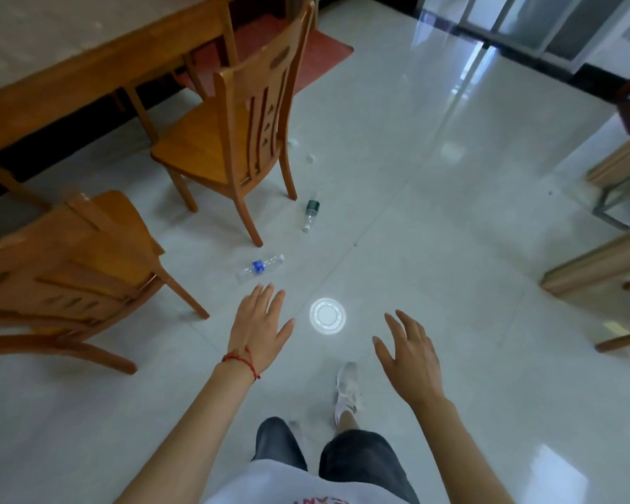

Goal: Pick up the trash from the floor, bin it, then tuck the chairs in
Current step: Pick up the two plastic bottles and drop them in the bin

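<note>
A clear plastic bottle with a blue label (259, 267) lies on the white tiled floor, just beyond my left hand (259, 327). Further off, a bottle with a green label (311, 212) lies by the far chair's back leg. Two small white scraps (310, 158) sit on the floor beyond it. Both hands hover above the floor with fingers spread and hold nothing; my right hand (411, 356) is to the right. Two wooden chairs stand pulled out from the wooden table (99, 63): the far chair (233, 140) and the near chair (70, 271).
A round white ceiling-light reflection (327, 316) shows on the floor between my hands. My white shoe (348, 387) stands below it. A red mat (321, 56) lies behind the far chair. More wooden furniture (597, 263) lines the right edge.
</note>
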{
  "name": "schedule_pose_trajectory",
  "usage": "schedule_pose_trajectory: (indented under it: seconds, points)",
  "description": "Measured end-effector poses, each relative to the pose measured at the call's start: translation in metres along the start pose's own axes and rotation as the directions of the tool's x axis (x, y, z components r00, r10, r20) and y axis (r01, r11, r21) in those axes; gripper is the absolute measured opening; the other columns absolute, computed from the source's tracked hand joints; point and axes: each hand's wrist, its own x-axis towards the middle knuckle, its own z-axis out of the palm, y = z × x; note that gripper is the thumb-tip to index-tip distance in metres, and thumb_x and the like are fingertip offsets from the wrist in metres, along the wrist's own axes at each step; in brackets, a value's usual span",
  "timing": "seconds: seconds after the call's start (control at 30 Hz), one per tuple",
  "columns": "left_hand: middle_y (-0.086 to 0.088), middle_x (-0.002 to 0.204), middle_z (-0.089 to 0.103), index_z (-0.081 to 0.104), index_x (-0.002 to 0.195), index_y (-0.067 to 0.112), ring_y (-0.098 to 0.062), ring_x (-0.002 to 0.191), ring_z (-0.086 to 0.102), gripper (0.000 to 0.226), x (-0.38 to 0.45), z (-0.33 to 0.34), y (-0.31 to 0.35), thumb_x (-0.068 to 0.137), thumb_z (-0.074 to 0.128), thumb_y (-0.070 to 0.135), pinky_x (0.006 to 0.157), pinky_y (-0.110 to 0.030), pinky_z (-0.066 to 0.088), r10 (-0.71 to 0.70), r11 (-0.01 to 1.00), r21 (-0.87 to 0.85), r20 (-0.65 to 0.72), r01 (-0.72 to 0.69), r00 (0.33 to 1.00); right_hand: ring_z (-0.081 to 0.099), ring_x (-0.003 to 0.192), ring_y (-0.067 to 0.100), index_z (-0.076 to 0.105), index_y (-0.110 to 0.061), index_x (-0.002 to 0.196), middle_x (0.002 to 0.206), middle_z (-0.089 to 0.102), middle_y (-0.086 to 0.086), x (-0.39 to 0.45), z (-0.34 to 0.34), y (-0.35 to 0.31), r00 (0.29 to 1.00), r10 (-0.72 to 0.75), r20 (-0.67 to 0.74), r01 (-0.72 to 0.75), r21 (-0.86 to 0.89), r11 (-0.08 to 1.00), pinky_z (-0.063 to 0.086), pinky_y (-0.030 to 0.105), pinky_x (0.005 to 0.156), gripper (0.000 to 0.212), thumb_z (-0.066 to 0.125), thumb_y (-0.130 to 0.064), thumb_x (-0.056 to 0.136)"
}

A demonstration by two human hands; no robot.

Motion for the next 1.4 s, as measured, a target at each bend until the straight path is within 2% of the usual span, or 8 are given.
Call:
schedule_pose_trajectory:
  seconds: [0.2,0.33,0.47,0.63,0.9,1.13,1.27,1.4]
  points:
    - [-0.016,0.147,0.033,0.034,0.139,0.007,-0.03,0.138,0.023,0.058,0.08,0.004,0.012,0.092,0.045,0.039,0.112,-0.037,0.018,-0.044,0.999,0.027,-0.015,0.045,0.999,0.049,0.122,0.034,0.053,-0.007,0.126,0.134,0.051,0.017,0.095,-0.012,0.021,0.998,-0.058,0.011,0.058,0.011,0.998,0.043,0.045,0.095,0.047,0.059,-0.032,0.087]
    - [-0.021,0.133,0.049,0.048,0.129,0.001,-0.037,0.127,0.041,0.055,0.133,0.0,0.023,0.087,0.056,0.036,0.104,-0.044,0.034,-0.097,0.995,0.025,-0.041,0.098,0.994,0.046,0.124,0.033,0.05,-0.008,0.129,0.137,0.048,0.016,0.164,-0.03,0.04,0.993,-0.105,0.057,0.105,0.004,0.994,0.04,0.044,0.098,0.048,0.055,-0.036,0.089]
    - [-0.023,0.118,0.06,0.056,0.118,-0.001,-0.041,0.11,0.056,0.058,0.177,-0.007,0.033,0.083,0.039,0.042,0.09,-0.051,0.045,-0.136,0.991,-0.014,-0.028,0.136,0.99,0.05,0.12,0.035,0.053,-0.007,0.125,0.133,0.051,0.017,0.228,-0.046,0.054,0.983,-0.169,0.072,0.173,-0.049,0.984,0.044,0.045,0.094,0.047,0.058,-0.034,0.087]
    - [-0.023,0.12,0.06,0.059,0.116,0.0,-0.04,0.112,0.056,0.06,0.229,-0.017,0.033,0.083,0.034,0.044,0.09,-0.05,0.045,-0.169,0.985,0.026,-0.007,0.169,0.986,0.04,0.129,0.032,0.046,-0.009,0.132,0.141,0.043,0.014,0.294,-0.055,0.055,0.979,-0.168,0.117,0.173,-0.029,0.985,0.037,0.045,0.102,0.051,0.052,-0.037,0.09]
    - [-0.023,0.117,0.061,0.06,0.115,-0.001,-0.039,0.108,0.058,0.061,0.324,-0.032,-0.005,0.081,0.035,0.044,0.086,-0.05,0.049,-0.208,0.978,0.032,0.063,0.207,0.976,0.037,0.131,0.03,0.043,-0.011,0.134,0.143,0.04,0.013,0.394,-0.045,0.028,0.972,-0.177,0.155,0.183,-0.021,0.983,0.034,0.043,0.104,0.052,0.05,-0.038,0.091]
    - [-0.024,0.115,0.062,0.061,0.112,-0.002,-0.041,0.107,0.058,0.054,0.368,-0.052,-0.028,0.074,0.056,0.036,0.085,-0.051,0.05,-0.241,0.97,0.028,0.031,0.24,0.97,0.044,0.126,0.034,0.048,-0.009,0.131,0.138,0.046,0.016,0.463,-0.042,0.008,0.96,-0.238,0.15,0.246,-0.039,0.968,0.04,0.045,0.099,0.049,0.054,-0.035,0.09]
    - [-0.024,0.117,0.061,0.059,0.115,-0.002,-0.04,0.11,0.056,0.055,0.375,-0.05,-0.038,0.078,0.052,0.039,0.088,-0.049,0.047,-0.291,0.956,0.032,0.024,0.29,0.956,0.046,0.124,0.035,0.05,-0.009,0.129,0.136,0.048,0.017,0.488,-0.035,0.002,0.945,-0.27,0.184,0.281,-0.032,0.959,0.041,0.046,0.097,0.049,0.055,-0.035,0.089]
    - [-0.023,0.115,0.062,0.061,0.111,-0.002,-0.04,0.107,0.058,0.059,0.38,-0.052,-0.041,0.082,0.036,0.043,0.087,-0.049,0.047,-0.395,0.919,-0.009,0.026,0.395,0.918,0.045,0.124,0.035,0.05,-0.009,0.129,0.136,0.048,0.017,0.516,-0.026,-0.005,0.915,-0.333,0.228,0.345,-0.016,0.938,0.041,0.045,0.098,0.048,0.055,-0.034,0.089]
